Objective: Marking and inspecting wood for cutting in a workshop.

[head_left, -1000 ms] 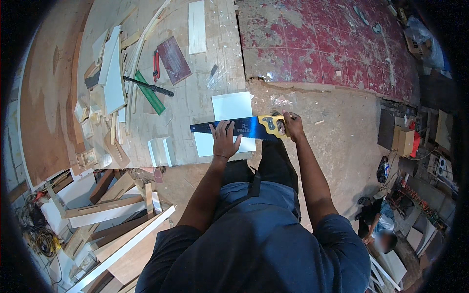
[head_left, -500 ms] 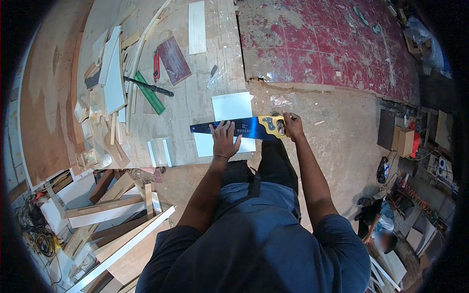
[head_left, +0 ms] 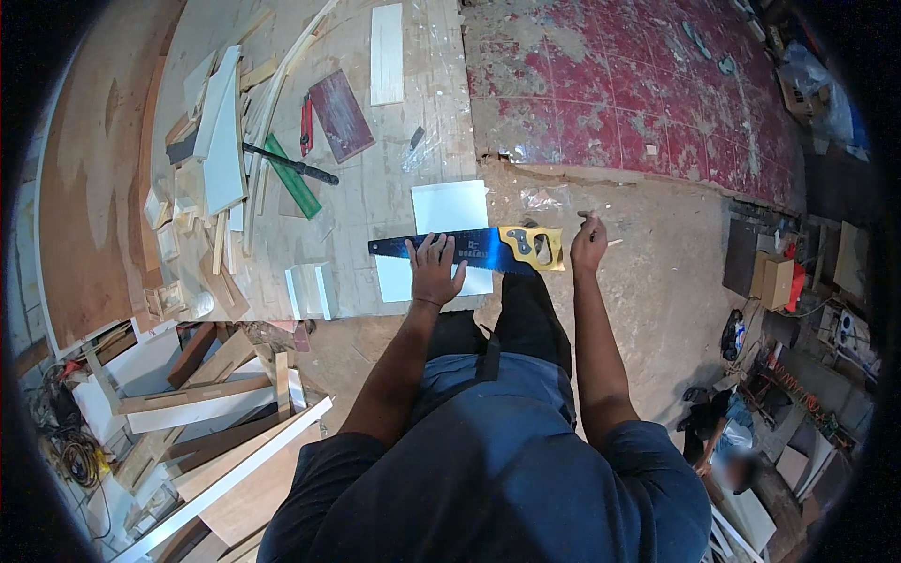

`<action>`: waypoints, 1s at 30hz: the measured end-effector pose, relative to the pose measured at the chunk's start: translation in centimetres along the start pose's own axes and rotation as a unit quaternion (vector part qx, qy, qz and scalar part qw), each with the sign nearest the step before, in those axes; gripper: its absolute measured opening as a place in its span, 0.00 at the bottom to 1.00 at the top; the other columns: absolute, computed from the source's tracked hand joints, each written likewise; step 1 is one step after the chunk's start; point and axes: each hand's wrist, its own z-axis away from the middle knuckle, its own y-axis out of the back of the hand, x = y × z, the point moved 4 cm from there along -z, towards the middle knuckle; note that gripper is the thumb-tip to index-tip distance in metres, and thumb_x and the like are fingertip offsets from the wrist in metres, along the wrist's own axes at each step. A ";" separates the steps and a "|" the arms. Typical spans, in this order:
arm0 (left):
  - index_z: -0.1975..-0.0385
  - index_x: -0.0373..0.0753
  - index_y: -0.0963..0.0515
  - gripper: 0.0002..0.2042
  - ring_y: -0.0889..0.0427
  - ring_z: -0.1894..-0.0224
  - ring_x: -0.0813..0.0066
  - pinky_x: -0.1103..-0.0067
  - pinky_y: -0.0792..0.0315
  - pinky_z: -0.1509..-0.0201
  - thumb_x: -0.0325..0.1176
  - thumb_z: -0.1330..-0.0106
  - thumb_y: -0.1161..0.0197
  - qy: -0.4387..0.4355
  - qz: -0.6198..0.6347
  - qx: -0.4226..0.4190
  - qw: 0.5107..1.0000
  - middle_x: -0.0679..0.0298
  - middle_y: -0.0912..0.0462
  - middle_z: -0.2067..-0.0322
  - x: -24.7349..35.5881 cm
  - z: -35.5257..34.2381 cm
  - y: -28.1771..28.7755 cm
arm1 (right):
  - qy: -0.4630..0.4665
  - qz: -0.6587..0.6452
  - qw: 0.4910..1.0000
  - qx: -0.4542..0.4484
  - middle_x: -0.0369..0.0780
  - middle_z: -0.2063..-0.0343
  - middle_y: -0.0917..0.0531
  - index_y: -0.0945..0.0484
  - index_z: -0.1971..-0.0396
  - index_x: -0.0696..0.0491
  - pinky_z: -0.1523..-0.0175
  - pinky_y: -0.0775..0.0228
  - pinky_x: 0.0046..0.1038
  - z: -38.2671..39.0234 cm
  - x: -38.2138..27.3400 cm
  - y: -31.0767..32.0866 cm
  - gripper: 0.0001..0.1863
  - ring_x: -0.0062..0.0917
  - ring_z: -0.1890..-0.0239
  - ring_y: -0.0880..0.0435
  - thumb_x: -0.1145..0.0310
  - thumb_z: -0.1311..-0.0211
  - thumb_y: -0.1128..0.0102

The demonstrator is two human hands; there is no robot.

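A handsaw (head_left: pixel 483 246) with a blue-black blade and a yellow handle lies crosswise over a white panel (head_left: pixel 449 205) at the right edge of the worktable. My left hand (head_left: pixel 435 272) rests flat on the blade, its fingers stretched out and slightly apart. To the right of the saw handle, apart from it, is my right hand (head_left: pixel 588 246). Its fingers are closed, and a small dark tip shows among them, too small to name. Part of the panel is hidden under the blade and my left hand.
On the worktable (head_left: pixel 357 216) lie a brown board (head_left: pixel 343 115), a red cutter (head_left: pixel 306 125), a green strip (head_left: pixel 293 183), a dark rod-like tool (head_left: pixel 291 163) and scrap wood (head_left: pixel 225 136). Timber offcuts (head_left: pixel 202 403) pile up lower left. Another person (head_left: pixel 737 432) is at lower right.
My right hand has come away from the saw handle, moving right. The left hand stays on the blade, and the saw remains lying across the panel.
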 end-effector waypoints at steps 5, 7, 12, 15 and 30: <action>0.41 0.36 0.27 0.29 0.37 0.34 0.53 0.38 0.55 0.27 0.46 0.41 0.33 0.001 -0.002 -0.002 1.000 0.55 0.29 0.43 0.0 0.0 0.1 | 0.123 -0.108 0.982 -0.089 0.43 0.67 0.18 0.20 0.59 0.59 0.56 0.26 0.31 1.6 -7.6 -0.9 0.08 0.28 0.60 0.18 0.73 0.35 0.44; 0.41 0.36 0.27 0.29 0.37 0.34 0.53 0.38 0.54 0.28 0.46 0.41 0.33 0.001 -0.002 -0.001 1.000 0.55 0.29 0.43 0.0 0.0 0.1 | 0.123 -0.141 0.957 -0.223 0.42 0.67 0.18 0.19 0.61 0.58 0.55 0.27 0.29 3.0 -8.0 -3.1 0.08 0.26 0.59 0.18 0.78 0.39 0.44; 0.42 0.36 0.27 0.29 0.36 0.35 0.52 0.38 0.53 0.28 0.46 0.41 0.33 -0.006 -0.002 0.017 1.000 0.55 0.28 0.44 0.2 0.0 0.2 | 0.164 -0.195 0.890 -0.379 0.39 0.66 0.17 0.18 0.65 0.59 0.53 0.27 0.25 6.3 -10.3 -9.0 0.08 0.24 0.60 0.18 0.80 0.46 0.36; 0.42 0.36 0.26 0.29 0.35 0.35 0.52 0.37 0.53 0.28 0.46 0.41 0.33 -0.004 -0.001 0.018 1.000 0.55 0.28 0.44 0.1 0.0 0.2 | 0.094 -0.147 0.892 -0.416 0.38 0.66 0.17 0.17 0.67 0.58 0.52 0.26 0.24 6.9 -10.3 -10.4 0.08 0.22 0.60 0.18 0.79 0.49 0.32; 0.43 0.37 0.26 0.28 0.36 0.35 0.54 0.37 0.54 0.28 0.47 0.40 0.35 0.001 0.004 0.012 1.000 0.56 0.27 0.44 -0.1 0.0 0.2 | 0.064 -0.064 0.881 -0.464 0.38 0.71 0.16 0.18 0.71 0.57 0.54 0.26 0.26 5.5 -9.9 -11.9 0.06 0.21 0.65 0.17 0.75 0.50 0.32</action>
